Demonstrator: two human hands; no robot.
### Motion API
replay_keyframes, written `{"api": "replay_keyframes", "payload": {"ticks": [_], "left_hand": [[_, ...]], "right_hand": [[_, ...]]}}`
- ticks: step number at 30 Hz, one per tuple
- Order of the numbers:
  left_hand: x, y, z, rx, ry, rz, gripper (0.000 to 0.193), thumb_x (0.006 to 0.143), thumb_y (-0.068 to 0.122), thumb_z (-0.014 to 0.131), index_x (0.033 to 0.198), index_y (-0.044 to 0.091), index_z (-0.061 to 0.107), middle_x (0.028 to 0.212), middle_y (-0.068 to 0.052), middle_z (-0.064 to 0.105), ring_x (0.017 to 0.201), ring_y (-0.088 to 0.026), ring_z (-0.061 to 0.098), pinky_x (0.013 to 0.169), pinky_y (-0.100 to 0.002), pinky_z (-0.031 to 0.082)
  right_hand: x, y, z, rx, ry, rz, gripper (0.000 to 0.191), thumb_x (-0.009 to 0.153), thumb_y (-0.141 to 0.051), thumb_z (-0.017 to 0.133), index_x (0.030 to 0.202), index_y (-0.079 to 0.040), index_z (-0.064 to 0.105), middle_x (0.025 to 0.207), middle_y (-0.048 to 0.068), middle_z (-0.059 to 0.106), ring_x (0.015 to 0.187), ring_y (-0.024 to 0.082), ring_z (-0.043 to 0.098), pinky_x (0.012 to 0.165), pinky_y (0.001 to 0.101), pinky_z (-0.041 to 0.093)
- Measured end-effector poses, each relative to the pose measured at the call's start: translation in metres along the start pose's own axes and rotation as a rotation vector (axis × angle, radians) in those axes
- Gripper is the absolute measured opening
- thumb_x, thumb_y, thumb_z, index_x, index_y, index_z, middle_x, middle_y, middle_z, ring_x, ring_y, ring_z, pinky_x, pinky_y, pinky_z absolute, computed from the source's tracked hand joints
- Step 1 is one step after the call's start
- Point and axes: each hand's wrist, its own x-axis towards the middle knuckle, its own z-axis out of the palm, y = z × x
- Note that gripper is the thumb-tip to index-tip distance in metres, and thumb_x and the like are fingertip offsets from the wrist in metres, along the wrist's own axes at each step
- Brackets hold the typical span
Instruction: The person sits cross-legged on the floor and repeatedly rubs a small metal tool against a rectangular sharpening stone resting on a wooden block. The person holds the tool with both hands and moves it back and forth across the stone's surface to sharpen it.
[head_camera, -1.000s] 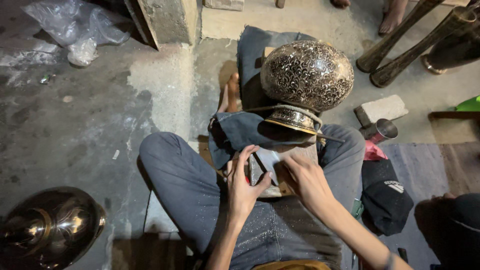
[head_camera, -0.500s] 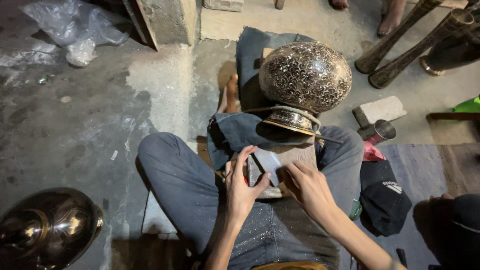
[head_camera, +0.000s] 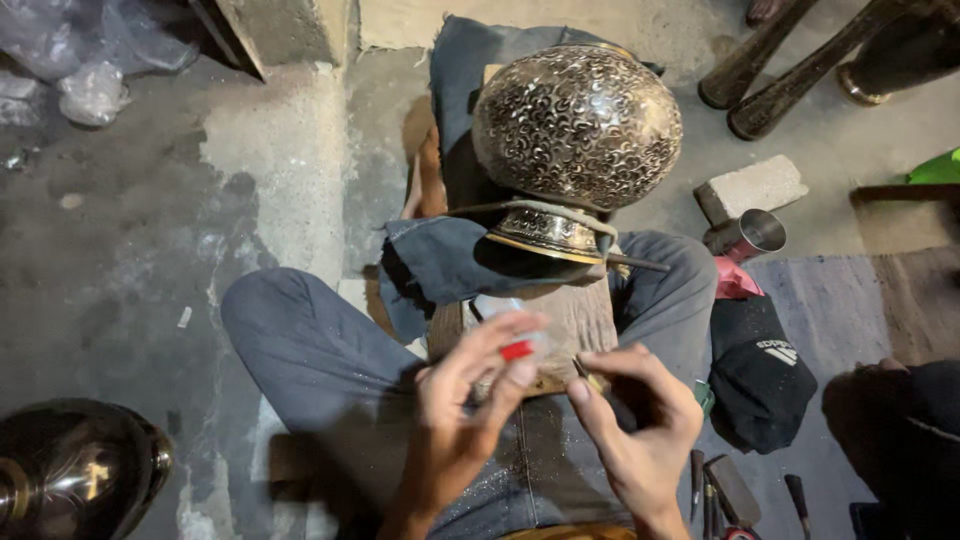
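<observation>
I sit cross-legged in jeans on a concrete floor. A round engraved metal vase (head_camera: 577, 122) lies on its side on a wooden block (head_camera: 583, 312) between my knees, held down by a cord and padded with denim cloth (head_camera: 440, 262). My left hand (head_camera: 462, 410) pinches a small clear packet with a red part (head_camera: 517, 349) just below the vase's foot. My right hand (head_camera: 640, 430) is close beside it, fingertips closed on a small thin metal piece (head_camera: 586, 373). The two hands almost touch over the block.
A brick (head_camera: 751, 187) and a metal cup (head_camera: 757, 233) lie right of the vase, a black cap (head_camera: 760, 375) by my right knee. Several hand tools (head_camera: 716, 490) lie at bottom right. A dark polished vessel (head_camera: 72, 480) sits bottom left, plastic bags (head_camera: 90, 60) top left.
The hands were both on the small packet; now the right hand has drawn off slightly to the right with a thin piece, and the left hand keeps the packet.
</observation>
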Motion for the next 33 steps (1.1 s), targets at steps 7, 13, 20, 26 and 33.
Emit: {"api": "replay_keyframes", "payload": {"ticks": [7,13,20,26,33], "left_hand": [[-0.001,0.032,0.018,-0.141,-0.09,0.19,0.027,0.103,0.017,0.069,0.122,-0.003,0.068,0.115,-0.016,0.08,0.106,-0.023,0.08,0.094,-0.035,0.066],[-0.002,0.039,0.025,-0.011,-0.069,0.425,0.018,0.1,0.006,0.078,0.114,0.002,0.067,0.119,-0.015,0.078,0.112,-0.023,0.081,0.097,-0.032,0.067],[0.001,0.049,0.03,-0.043,-0.068,0.462,0.013,0.107,0.005,0.076,0.115,0.003,0.066,0.116,-0.012,0.077,0.114,-0.022,0.079,0.101,-0.031,0.066],[0.004,0.057,0.031,-0.013,-0.046,0.463,0.012,0.103,0.007,0.072,0.113,0.003,0.067,0.116,-0.011,0.077,0.111,-0.023,0.079,0.1,-0.033,0.066],[0.006,0.059,0.031,0.065,-0.023,0.55,0.012,0.101,0.009,0.074,0.112,0.006,0.069,0.115,-0.008,0.077,0.113,-0.023,0.079,0.101,-0.035,0.064]], "right_hand": [[0.015,-0.033,0.0,0.214,-0.01,-0.301,0.017,0.098,-0.005,0.073,0.107,0.009,0.068,0.09,0.016,0.073,0.074,0.019,0.071,0.071,0.0284,0.056],[0.028,-0.033,-0.006,0.15,0.036,-0.512,0.026,0.103,-0.02,0.07,0.104,0.007,0.066,0.091,0.017,0.073,0.072,0.021,0.069,0.071,0.0358,0.052],[0.037,-0.04,-0.004,0.065,0.071,-0.635,0.023,0.109,-0.019,0.068,0.11,0.003,0.063,0.088,0.015,0.071,0.075,0.022,0.069,0.072,0.0334,0.049],[0.039,-0.036,-0.01,-0.125,0.165,-0.66,0.02,0.101,-0.014,0.068,0.097,0.003,0.06,0.081,0.015,0.069,0.068,0.021,0.064,0.069,0.0373,0.05],[0.04,-0.026,-0.018,-0.024,0.063,-0.727,0.021,0.108,-0.023,0.07,0.113,-0.003,0.068,0.09,0.013,0.073,0.079,0.019,0.067,0.076,0.0316,0.048]]}}
